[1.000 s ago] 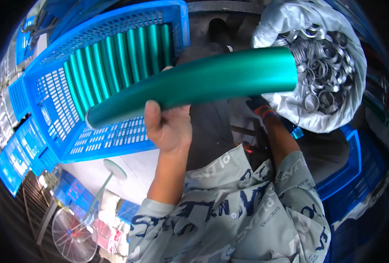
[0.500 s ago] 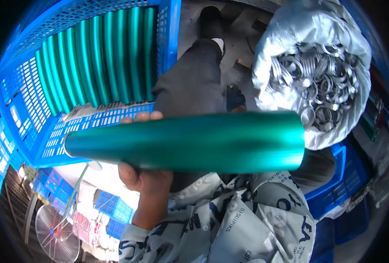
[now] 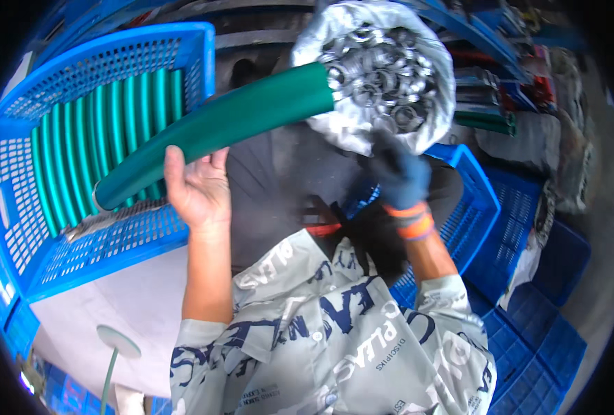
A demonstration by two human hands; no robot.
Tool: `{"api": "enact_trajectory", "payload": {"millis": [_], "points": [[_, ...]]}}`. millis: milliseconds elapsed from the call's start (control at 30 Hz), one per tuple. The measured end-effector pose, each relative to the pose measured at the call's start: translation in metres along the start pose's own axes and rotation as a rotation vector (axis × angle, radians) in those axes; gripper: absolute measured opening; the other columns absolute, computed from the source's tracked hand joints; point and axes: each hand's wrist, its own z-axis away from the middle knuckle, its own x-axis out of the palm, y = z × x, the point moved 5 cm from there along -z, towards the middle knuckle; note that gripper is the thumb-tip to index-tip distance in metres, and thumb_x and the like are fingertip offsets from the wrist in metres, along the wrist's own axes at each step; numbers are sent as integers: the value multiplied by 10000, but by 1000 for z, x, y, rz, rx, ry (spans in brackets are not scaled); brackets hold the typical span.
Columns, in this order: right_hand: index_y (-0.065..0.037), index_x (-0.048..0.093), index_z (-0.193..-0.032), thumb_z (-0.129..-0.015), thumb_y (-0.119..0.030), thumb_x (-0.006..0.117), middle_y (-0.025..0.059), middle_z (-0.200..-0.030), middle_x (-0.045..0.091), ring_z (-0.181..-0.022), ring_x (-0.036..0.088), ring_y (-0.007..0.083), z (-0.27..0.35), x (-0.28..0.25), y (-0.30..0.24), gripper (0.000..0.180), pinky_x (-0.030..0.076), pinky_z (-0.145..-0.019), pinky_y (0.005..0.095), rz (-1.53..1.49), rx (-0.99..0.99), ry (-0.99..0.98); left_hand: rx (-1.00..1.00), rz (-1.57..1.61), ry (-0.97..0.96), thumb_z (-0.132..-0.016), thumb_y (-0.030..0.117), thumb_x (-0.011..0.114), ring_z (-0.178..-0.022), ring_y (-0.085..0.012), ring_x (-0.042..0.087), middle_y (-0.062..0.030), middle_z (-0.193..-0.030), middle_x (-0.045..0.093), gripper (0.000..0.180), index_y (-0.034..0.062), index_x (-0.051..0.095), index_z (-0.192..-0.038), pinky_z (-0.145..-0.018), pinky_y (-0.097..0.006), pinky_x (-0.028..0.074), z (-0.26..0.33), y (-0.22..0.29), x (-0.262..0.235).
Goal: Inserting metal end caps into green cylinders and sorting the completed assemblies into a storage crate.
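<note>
My bare left hand grips a long, shiny green metal tube from below, fingers and thumb around it. The tube slants up to the right; its lower left end has a pale rim and lies in front of a blue plastic crate. Inside that crate stands a row of similar green tubes. The tube's upper right end overlaps the edge of a white sack filled with loose silvery metal rings. Just below the sack is my right hand, in a blue-grey glove with an orange cuff. Motion smears its fingers.
Below the sack, another blue crate stands by my right arm. Blue crates sit at lower right. A pale surface and a round disc on a stem are at lower left. Stacked materials lie beyond the sack.
The view has shifted. The tube has gone from nearly level to slanting, right end raised, and is farther from me. My gloved right hand has come into view beneath the sack.
</note>
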Motion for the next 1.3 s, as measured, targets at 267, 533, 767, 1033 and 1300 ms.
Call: {"api": "enact_trajectory", "payload": {"millis": [267, 533, 767, 1033, 1300], "points": [[75, 667, -1498, -1121, -112, 619, 158, -1435, 768, -1300, 740, 300, 13, -301, 97, 424, 614, -1089, 473, 208, -125, 592, -37, -1, -44, -1071, 343, 784, -1414, -358, 668, -232, -1480, 700, 532, -43, 659, -1415, -1193, -531, 570, 6, -5, 4], [-52, 746, -1469, -1110, -311, 686, 210, -1337, 802, -1261, 760, 386, 25, -130, 64, 447, 577, -1085, 455, 206, 78, -125, 1, -23, -19, -1094, 353, 757, -1424, -376, 643, -228, -1455, 714, 491, -29, 694, -1394, -1238, -566, 494, 6, 0, 0], [-69, 733, -1493, -1107, -328, 674, 224, -1338, 795, -1231, 765, 384, 65, 96, 123, 468, 580, -1069, 439, 364, 33, -883, 40, -30, -78, -1098, 354, 765, -1334, -301, 708, -119, -1377, 772, 371, 75, 750, -1342, -1152, -569, 554, 3, -10, -1], [-9, 718, -1500, -1125, -219, 716, 166, -1329, 815, -1199, 767, 243, 82, 152, 184, 430, 578, -1031, 365, 199, -76, -1024, -88, 105, -11, -1016, 253, 902, -1170, -251, 768, -53, -1249, 772, 354, 97, 731, -1284, -1045, -471, 635, 5, -25, 4], [5, 769, -1428, -1097, -77, 747, 57, -1175, 841, -1046, 716, 75, -26, 73, 21, 342, 573, -944, 251, -324, 99, -68, -15, 41, -92, -1146, 367, 681, -1362, -302, 697, -120, -1416, 763, 352, 100, 755, -1363, -1171, -555, 545, 9, 4, -21]]}}
